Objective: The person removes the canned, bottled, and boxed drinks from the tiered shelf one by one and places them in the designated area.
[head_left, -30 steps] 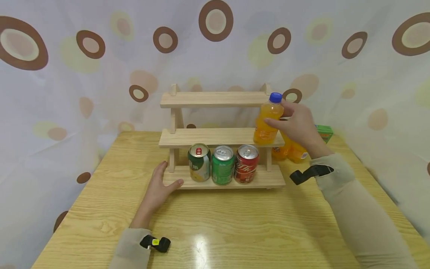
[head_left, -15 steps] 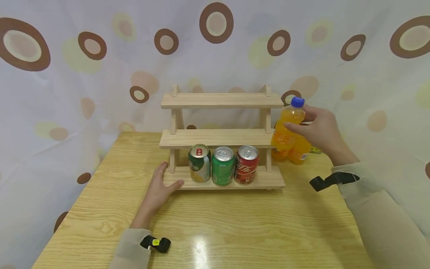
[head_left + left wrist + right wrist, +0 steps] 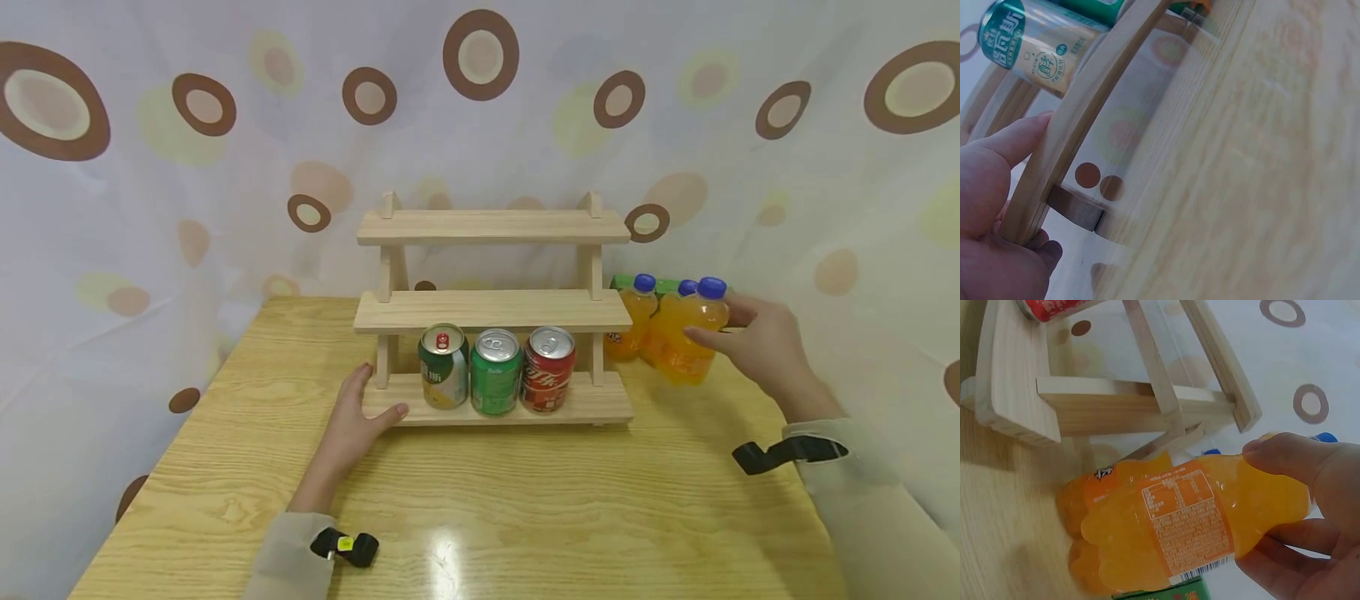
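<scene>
My right hand (image 3: 765,346) holds an orange soda bottle (image 3: 693,333) with a blue cap by its upper part, thumb on one side and fingers on the other. In the right wrist view the bottle's label and barcode (image 3: 1204,569) face the camera. This bottle partly covers another orange bottle; a further orange bottle (image 3: 637,317) stands to its left. My left hand (image 3: 356,421) grips the left end of a three-tier wooden shelf (image 3: 495,308). Its thumb lies along the bottom tier's front edge, with fingers round the end in the left wrist view.
On the bottom tier stand a green-and-white can (image 3: 444,375), a green can (image 3: 495,383) and a red cola can (image 3: 548,375). A green box (image 3: 666,286) sits behind the bottles, right of the shelf. A patterned cloth (image 3: 480,150) hangs behind the wooden table (image 3: 480,500).
My right hand has carried the orange bottle from the right end of the middle tier rightward and down, to beside the other bottles. My left hand has stayed on the shelf.
</scene>
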A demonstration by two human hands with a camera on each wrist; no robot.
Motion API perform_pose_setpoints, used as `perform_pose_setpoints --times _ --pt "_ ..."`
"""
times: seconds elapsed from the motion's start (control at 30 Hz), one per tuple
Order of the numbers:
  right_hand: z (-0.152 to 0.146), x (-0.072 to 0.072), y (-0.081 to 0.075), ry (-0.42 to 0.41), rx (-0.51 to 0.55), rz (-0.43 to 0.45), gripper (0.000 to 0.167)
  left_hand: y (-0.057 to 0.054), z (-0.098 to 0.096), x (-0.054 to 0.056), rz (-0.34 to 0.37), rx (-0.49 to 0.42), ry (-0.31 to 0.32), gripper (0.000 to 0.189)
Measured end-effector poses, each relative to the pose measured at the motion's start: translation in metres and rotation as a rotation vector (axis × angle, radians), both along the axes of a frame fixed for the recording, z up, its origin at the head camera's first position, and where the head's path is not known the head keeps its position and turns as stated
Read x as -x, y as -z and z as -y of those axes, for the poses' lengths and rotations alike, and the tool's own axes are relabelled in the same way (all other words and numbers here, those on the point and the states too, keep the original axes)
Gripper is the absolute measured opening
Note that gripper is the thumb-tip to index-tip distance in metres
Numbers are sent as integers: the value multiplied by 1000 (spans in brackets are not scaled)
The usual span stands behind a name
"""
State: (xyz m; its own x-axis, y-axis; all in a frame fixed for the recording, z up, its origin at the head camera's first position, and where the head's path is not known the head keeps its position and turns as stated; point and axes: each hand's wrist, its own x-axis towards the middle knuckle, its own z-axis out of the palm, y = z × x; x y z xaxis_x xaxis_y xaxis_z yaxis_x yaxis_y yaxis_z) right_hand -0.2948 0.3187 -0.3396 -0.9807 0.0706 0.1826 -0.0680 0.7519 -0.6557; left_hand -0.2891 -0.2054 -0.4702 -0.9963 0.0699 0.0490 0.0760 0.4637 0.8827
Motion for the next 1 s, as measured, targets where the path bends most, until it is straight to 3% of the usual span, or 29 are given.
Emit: perform_pose_setpoints --times 0.4,0.6,1.0 --pt "-24 7 24 57 60 61 86 2 2 2 -2 -9 2 98" --pt "-36 21 39 124 99 24 83 3 1 2 -12 -4 8 97" --pt "-58 49 60 215 141 87 87 3 1 0 -18 -11 7 96"
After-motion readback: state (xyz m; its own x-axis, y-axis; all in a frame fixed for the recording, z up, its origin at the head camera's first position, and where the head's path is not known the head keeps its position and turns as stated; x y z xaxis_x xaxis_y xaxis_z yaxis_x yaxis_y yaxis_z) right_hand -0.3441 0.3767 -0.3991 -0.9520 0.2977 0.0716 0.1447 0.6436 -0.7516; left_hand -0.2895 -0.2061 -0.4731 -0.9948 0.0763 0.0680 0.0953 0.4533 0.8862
